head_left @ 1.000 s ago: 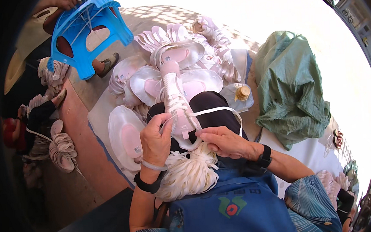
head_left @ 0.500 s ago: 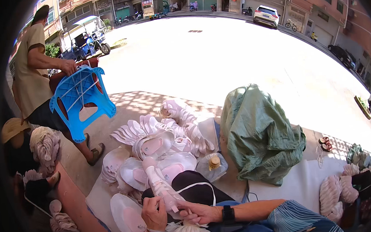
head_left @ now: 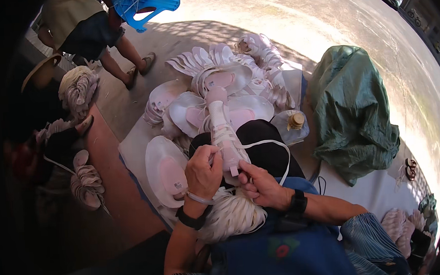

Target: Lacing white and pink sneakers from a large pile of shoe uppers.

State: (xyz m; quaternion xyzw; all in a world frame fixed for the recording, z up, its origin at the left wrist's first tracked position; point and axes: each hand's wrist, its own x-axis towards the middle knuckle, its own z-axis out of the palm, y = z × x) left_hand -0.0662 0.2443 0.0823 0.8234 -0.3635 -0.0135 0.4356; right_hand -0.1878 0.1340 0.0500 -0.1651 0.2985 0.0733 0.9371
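Note:
A pale pink and white shoe upper (head_left: 224,142) lies over my dark-clad knee, toe pointing away, with white lace crossing its front. My left hand (head_left: 204,172) is closed at the upper's left edge; what its fingertips pinch is hidden. My right hand (head_left: 264,186) grips the collar end near the pull tab, thumb on top. A loose white shoelace (head_left: 273,143) arcs from the upper over my knee toward my right hand. Below both hands, a thick bundle of white laces (head_left: 235,216) rests on my lap.
More shoe uppers (head_left: 221,79) are heaped ahead, with one (head_left: 167,173) lying left of my hand. A clear plastic container with a yellowish lid (head_left: 294,121) and a green sack (head_left: 357,109) stand right. A person (head_left: 85,32) carries a blue stool (head_left: 144,6); another sits left.
The view has tilted down and turned left. My right thumb now lies on the collar end, and my left hand stays at the upper's left edge. The person with the stool remains ahead left.

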